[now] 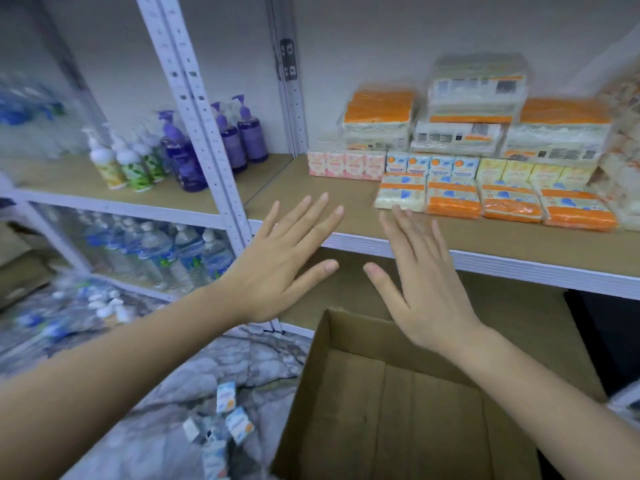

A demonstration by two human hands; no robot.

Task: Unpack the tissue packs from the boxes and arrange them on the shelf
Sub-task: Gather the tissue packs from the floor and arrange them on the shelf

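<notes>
Both spread, empty: left hand (277, 268), right hand (426, 289) above box (398, 410); loose packs (227, 420), blurred, lie left of box, nearer left.

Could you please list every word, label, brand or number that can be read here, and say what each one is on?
No text can be read here.
Tissue packs on the shelf: print and barcodes, too blurred.
Small packs behind them: print, too small.
Bottles: labels blurred.
Water bottles: labels blurred.
Packs on the floor: print blurred.
Box: no print shows.
</notes>
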